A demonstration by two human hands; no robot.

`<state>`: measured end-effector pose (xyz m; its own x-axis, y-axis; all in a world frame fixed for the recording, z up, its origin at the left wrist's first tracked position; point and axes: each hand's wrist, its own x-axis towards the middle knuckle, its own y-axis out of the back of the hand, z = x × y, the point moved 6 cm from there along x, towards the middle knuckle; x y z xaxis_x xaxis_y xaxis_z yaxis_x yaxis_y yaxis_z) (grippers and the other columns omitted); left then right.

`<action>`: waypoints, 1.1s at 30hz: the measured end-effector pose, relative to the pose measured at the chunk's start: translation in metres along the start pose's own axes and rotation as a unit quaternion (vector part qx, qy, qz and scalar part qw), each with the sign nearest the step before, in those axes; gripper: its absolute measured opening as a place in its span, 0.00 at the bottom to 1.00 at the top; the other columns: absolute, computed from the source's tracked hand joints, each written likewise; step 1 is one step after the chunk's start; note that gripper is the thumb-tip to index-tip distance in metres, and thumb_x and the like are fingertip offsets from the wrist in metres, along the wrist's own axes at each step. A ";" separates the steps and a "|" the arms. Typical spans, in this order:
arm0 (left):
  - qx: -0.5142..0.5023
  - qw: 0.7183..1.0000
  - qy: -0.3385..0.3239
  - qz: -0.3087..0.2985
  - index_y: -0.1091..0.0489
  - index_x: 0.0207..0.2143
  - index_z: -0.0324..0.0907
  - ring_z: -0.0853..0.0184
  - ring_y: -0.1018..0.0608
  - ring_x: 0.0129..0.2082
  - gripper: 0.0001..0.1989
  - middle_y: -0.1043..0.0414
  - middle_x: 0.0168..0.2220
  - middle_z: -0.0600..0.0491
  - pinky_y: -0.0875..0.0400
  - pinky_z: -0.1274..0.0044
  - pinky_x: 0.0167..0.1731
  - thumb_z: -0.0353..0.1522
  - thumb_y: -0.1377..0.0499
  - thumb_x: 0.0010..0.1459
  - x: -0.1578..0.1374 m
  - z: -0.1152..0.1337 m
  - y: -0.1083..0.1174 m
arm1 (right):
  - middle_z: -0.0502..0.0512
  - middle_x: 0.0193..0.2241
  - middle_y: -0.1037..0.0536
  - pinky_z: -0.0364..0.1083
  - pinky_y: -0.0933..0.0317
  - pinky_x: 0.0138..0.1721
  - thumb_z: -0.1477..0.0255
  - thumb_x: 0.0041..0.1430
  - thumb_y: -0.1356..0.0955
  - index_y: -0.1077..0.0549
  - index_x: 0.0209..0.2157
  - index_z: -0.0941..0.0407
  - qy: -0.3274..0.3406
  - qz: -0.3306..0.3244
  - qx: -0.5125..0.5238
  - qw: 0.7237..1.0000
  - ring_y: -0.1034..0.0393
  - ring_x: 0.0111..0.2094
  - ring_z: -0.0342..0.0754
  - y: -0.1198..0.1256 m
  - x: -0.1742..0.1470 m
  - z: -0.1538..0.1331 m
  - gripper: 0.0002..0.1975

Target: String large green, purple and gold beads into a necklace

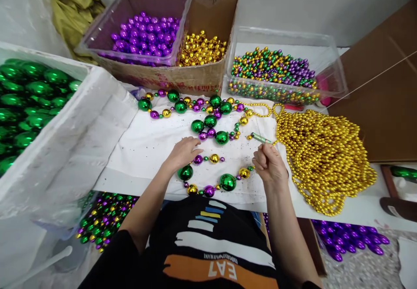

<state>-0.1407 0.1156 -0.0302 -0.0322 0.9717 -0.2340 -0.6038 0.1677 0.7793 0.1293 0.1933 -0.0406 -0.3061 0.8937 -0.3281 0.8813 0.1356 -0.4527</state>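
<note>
My left hand [185, 152] hovers low over the white cloth [130, 154], its fingers stretched forward and a little apart. Just beside its fingertips lies a strand of green, purple and gold beads [228, 182], curved along the table's near side. My right hand [269, 162] is closed around a slim, pale green tool [260, 138], which points to the upper left; its exact kind is too small to make out. The strand's right end reaches close to this hand. Farther back on the cloth, a longer bead garland [210, 121] lies in loops.
A heap of gold bead strings [325, 159] lies at right. Behind stand a cardboard box [156, 77], a clear tub of purple balls [94, 51] and a clear bin of small mixed beads [339, 78]. At left, a white foam box [97, 106] holds large green balls.
</note>
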 end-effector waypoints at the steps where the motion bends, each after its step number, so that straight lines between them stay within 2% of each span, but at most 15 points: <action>1: -0.011 1.000 -0.002 0.013 0.28 0.43 0.43 0.55 0.27 0.44 0.12 0.27 0.43 0.47 0.36 0.69 0.42 0.39 0.44 0.63 0.004 0.003 0.006 | 0.39 0.12 0.46 0.37 0.61 0.13 0.58 0.51 0.25 0.30 0.27 0.54 -0.005 0.005 0.006 1.000 0.61 0.14 0.37 0.002 0.003 0.003 0.16; 3: -0.030 0.999 -0.004 0.034 0.28 0.42 0.43 0.58 0.26 0.42 0.10 0.26 0.41 0.48 0.36 0.70 0.41 0.37 0.45 0.64 0.016 0.012 0.014 | 0.39 0.12 0.49 0.37 0.60 0.13 0.60 0.50 0.24 0.29 0.28 0.54 -0.027 0.012 0.025 0.999 0.61 0.15 0.37 0.006 0.007 0.009 0.15; 6: -0.021 0.998 -0.011 0.056 0.28 0.42 0.42 0.58 0.26 0.41 0.10 0.27 0.41 0.47 0.36 0.70 0.41 0.37 0.45 0.64 0.038 0.034 0.012 | 0.41 0.16 0.41 0.37 0.50 0.15 0.66 0.46 0.23 0.27 0.32 0.54 -0.060 0.005 0.052 0.997 0.51 0.17 0.38 0.005 0.008 0.015 0.13; 10: 0.036 0.998 -0.024 0.053 0.31 0.50 0.39 0.51 0.26 0.47 0.19 0.33 0.51 0.41 0.34 0.67 0.43 0.40 0.41 0.61 0.064 0.069 -0.015 | 0.47 0.25 0.27 0.39 0.41 0.20 0.71 0.44 0.23 0.25 0.38 0.54 -0.080 0.005 0.053 0.995 0.42 0.20 0.38 -0.001 -0.001 0.018 0.16; 13: 0.050 0.998 -0.023 0.027 0.31 0.48 0.37 0.47 0.26 0.48 0.21 0.34 0.50 0.38 0.34 0.65 0.44 0.40 0.36 0.57 0.074 0.081 -0.034 | 0.49 0.27 0.22 0.40 0.40 0.21 0.69 0.47 0.24 0.24 0.35 0.53 -0.052 0.010 0.017 0.998 0.42 0.20 0.38 -0.004 -0.009 0.015 0.12; 15: -0.012 0.999 -0.021 0.029 0.31 0.44 0.38 0.48 0.25 0.47 0.19 0.32 0.47 0.40 0.33 0.65 0.44 0.40 0.34 0.55 0.074 0.079 -0.034 | 0.50 0.28 0.21 0.41 0.39 0.20 0.67 0.48 0.24 0.24 0.32 0.53 -0.028 0.016 -0.010 0.999 0.42 0.19 0.39 -0.002 -0.015 0.012 0.10; 17: -0.162 0.986 -0.008 0.028 0.31 0.42 0.39 0.53 0.23 0.43 0.20 0.30 0.44 0.44 0.31 0.69 0.40 0.44 0.35 0.55 0.071 0.068 -0.026 | 0.50 0.28 0.22 0.41 0.39 0.20 0.68 0.48 0.24 0.23 0.31 0.53 -0.010 0.037 -0.032 0.999 0.41 0.19 0.38 0.002 -0.019 0.011 0.09; 19: -0.371 0.928 0.014 0.004 0.32 0.43 0.41 0.60 0.22 0.36 0.22 0.28 0.40 0.47 0.31 0.73 0.31 0.48 0.39 0.57 0.064 0.053 -0.018 | 0.50 0.30 0.22 0.41 0.39 0.20 0.69 0.45 0.23 0.22 0.29 0.53 0.006 0.064 -0.052 0.997 0.40 0.19 0.38 0.006 -0.023 0.010 0.08; 21: -0.558 0.829 0.027 -0.020 0.33 0.46 0.42 0.64 0.22 0.32 0.22 0.27 0.39 0.48 0.32 0.77 0.25 0.49 0.42 0.58 0.055 0.042 -0.011 | 0.49 0.30 0.22 0.42 0.39 0.20 0.69 0.44 0.23 0.21 0.29 0.54 0.009 0.068 -0.074 0.995 0.39 0.19 0.38 0.006 -0.025 0.010 0.08; 23: -0.666 0.745 0.019 -0.023 0.33 0.48 0.43 0.66 0.21 0.33 0.22 0.26 0.40 0.49 0.31 0.79 0.25 0.45 0.39 0.56 0.047 0.034 -0.003 | 0.50 0.27 0.23 0.42 0.40 0.19 0.69 0.45 0.23 0.21 0.29 0.54 0.003 0.050 -0.097 0.994 0.38 0.19 0.39 -0.001 -0.027 0.009 0.08; 24: -0.694 0.719 0.014 -0.016 0.33 0.49 0.44 0.66 0.21 0.35 0.21 0.25 0.42 0.49 0.30 0.80 0.26 0.42 0.36 0.55 0.043 0.032 -0.001 | 0.50 0.26 0.23 0.42 0.40 0.19 0.68 0.45 0.23 0.20 0.29 0.54 0.002 0.040 -0.106 0.994 0.38 0.19 0.39 -0.005 -0.027 0.007 0.08; 26: -0.723 0.691 0.015 -0.003 0.32 0.48 0.44 0.69 0.22 0.36 0.21 0.25 0.44 0.49 0.30 0.81 0.27 0.37 0.34 0.52 0.038 0.027 -0.001 | 0.50 0.24 0.24 0.42 0.41 0.19 0.68 0.46 0.24 0.20 0.30 0.53 0.013 0.030 -0.117 0.993 0.39 0.18 0.39 -0.013 -0.028 0.002 0.07; 29: -0.744 0.666 0.046 0.001 0.31 0.44 0.41 0.71 0.24 0.31 0.20 0.24 0.40 0.48 0.32 0.82 0.24 0.42 0.34 0.53 0.035 0.022 -0.010 | 0.51 0.28 0.21 0.42 0.44 0.18 0.67 0.47 0.24 0.19 0.31 0.53 0.050 0.026 -0.126 0.990 0.41 0.18 0.38 -0.023 -0.027 -0.011 0.07; 31: -0.749 0.659 0.064 -0.008 0.31 0.42 0.40 0.71 0.24 0.27 0.22 0.24 0.37 0.48 0.33 0.81 0.22 0.47 0.36 0.54 0.034 0.020 -0.017 | 0.52 0.31 0.20 0.42 0.44 0.18 0.68 0.48 0.24 0.19 0.31 0.52 0.071 0.019 -0.147 0.986 0.41 0.18 0.38 -0.027 -0.027 -0.017 0.06; 33: -0.748 0.661 0.061 -0.008 0.32 0.43 0.41 0.70 0.24 0.26 0.23 0.25 0.35 0.50 0.33 0.80 0.22 0.46 0.34 0.52 0.032 0.020 -0.017 | 0.52 0.32 0.20 0.42 0.44 0.18 0.69 0.48 0.24 0.19 0.31 0.52 0.079 0.009 -0.181 0.980 0.41 0.18 0.38 -0.030 -0.028 -0.018 0.05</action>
<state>-0.1155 0.1473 -0.0397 -0.0255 0.9361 -0.3508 -0.7134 -0.2628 -0.6496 0.1179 0.1721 -0.0029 -0.2544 0.9485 -0.1886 0.9649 0.2360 -0.1147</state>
